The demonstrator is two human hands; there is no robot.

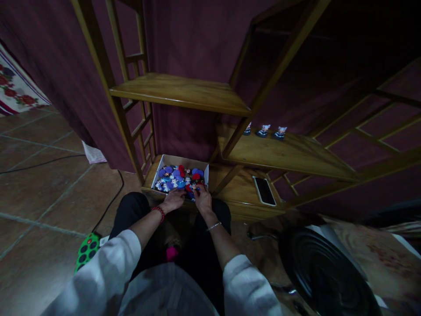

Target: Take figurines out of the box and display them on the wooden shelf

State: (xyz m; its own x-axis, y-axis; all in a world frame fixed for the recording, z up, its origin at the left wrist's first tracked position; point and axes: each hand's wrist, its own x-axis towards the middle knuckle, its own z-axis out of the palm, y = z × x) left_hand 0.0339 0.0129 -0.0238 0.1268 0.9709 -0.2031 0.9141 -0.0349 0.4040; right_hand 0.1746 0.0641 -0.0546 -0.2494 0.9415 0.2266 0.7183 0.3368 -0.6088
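Observation:
A shallow white box [159,168] stands on the low wooden shelf in front of my knees. It is filled with small figurines [174,179] with blue, purple, red and white parts. My left hand [174,200], with a red bead bracelet on its wrist, reaches over the box's near edge; how its fingers are set is too dark to make out. At the box's near right corner, my right hand [203,199] has its fingers curled in, pinching what looks like a small figurine [196,188]. Several figurines near the fingertips are partly hidden.
Three small figurines [263,131] stand in a row on the raised shelf [283,151] at right. Below lies a phone [265,191] with a dark screen. Another shelf board [184,92] juts out above the box. A black round stool [325,272] is at lower right.

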